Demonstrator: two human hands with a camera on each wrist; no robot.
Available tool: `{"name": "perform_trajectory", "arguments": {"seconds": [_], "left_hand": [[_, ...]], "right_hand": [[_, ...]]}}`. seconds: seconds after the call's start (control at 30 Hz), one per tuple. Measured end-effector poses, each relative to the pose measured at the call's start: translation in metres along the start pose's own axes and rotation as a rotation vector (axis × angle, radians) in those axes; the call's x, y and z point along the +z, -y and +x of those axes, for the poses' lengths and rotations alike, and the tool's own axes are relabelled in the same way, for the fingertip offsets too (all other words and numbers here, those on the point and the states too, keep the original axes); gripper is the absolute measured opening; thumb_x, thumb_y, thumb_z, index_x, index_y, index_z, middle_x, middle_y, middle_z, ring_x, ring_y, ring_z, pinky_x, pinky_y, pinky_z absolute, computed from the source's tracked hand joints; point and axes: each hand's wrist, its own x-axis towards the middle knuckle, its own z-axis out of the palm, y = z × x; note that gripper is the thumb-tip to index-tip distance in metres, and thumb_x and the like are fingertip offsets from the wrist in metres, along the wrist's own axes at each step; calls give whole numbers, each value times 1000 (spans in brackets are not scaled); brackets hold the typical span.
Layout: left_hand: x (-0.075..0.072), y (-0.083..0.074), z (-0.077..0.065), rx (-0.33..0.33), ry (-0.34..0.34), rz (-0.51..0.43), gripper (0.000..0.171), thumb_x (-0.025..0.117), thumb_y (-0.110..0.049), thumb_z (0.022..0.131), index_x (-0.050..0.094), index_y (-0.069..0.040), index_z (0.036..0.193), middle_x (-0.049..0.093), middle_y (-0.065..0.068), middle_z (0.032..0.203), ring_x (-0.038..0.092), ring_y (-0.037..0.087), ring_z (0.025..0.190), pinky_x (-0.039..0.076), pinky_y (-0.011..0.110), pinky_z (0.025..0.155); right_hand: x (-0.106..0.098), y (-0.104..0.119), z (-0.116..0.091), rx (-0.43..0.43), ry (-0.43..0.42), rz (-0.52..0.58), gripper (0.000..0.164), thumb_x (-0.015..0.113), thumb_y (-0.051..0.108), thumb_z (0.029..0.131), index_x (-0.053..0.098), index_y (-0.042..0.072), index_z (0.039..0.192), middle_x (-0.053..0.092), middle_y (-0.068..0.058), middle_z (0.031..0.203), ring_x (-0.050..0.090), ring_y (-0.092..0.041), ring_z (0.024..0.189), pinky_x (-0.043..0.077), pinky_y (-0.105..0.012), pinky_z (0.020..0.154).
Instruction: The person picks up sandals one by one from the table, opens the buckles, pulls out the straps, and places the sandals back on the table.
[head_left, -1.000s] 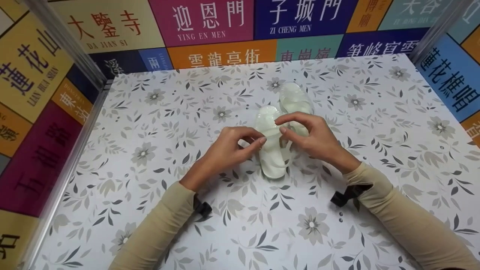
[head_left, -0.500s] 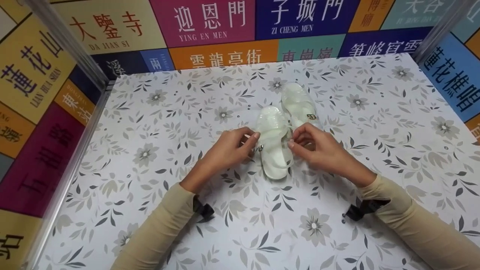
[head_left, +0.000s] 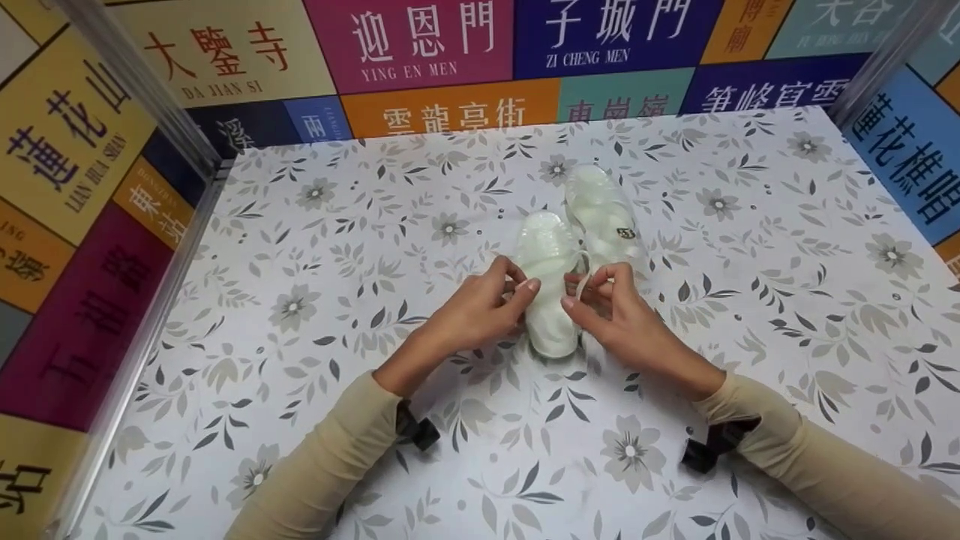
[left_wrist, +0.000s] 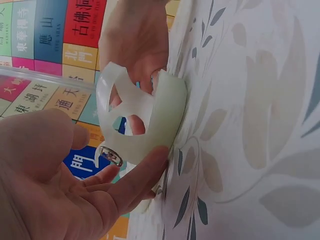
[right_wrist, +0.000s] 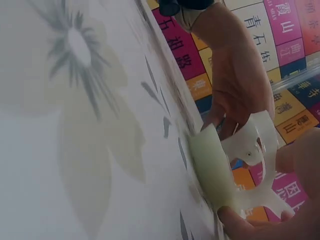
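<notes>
Two pale green, translucent strappy sandals lie on the patterned tabletop. My left hand point(head_left: 480, 304) is at the left side of the nearer sandal point(head_left: 551, 330). In the left wrist view, its extended fingers touch the sole's side below a small metal ornament point(left_wrist: 111, 156), the thumb apart from the strap. My right hand point(head_left: 622, 319) is at the sandal's other side, pinching a thin loose strap point(head_left: 583, 279) between thumb and forefinger. Some right fingertips are hidden behind the straps. The second sandal point(head_left: 600, 202) lies just beyond, to the right, with an ornament on its strap.
The white tabletop point(head_left: 360, 315) bears a grey floral print. Colourful panels with large characters point(head_left: 427, 45) wall off its back and sides. Clear plastic edging point(head_left: 150, 322) runs along the left.
My right hand has come down from above the sandals to the nearer sandal's right side and taken its thin strap. The left hand has shifted slightly right, staying at the left side.
</notes>
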Motion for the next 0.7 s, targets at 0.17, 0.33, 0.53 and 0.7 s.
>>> {"name": "perform_trajectory", "arguments": {"seconds": [0.17,0.33,0.53,0.7], "left_hand": [[1,-1,-1,23,-21,30,32,53,-41,114,54,-11,125,66,-3,74,60,11,59,47,27,52],[2,-1,-2,48,-44,40,32,57,-36,112,55,-9,129,61,-4,70,56,9,56,45,25,51],[1,0,-1,33,-89,29,29,60,-32,111,55,-10,128,58,-2,66,54,8,51,43,24,46],[-4,0,8,36,-167,10,24,61,-27,109,58,-10,125,71,6,81,68,10,65,52,24,55]], "right_hand": [[11,3,-4,-26,16,43,47,70,26,108,30,3,120,51,-23,155,37,-32,163,27,-45,136],[13,4,-3,-29,26,137,44,70,20,107,32,3,120,46,-26,165,35,-31,163,31,-44,133],[14,7,4,-63,44,236,42,69,16,107,32,2,123,39,-24,171,33,-30,164,31,-45,133],[14,12,16,-56,37,285,42,67,17,108,31,7,128,43,-18,171,35,-28,164,30,-49,134]]}}
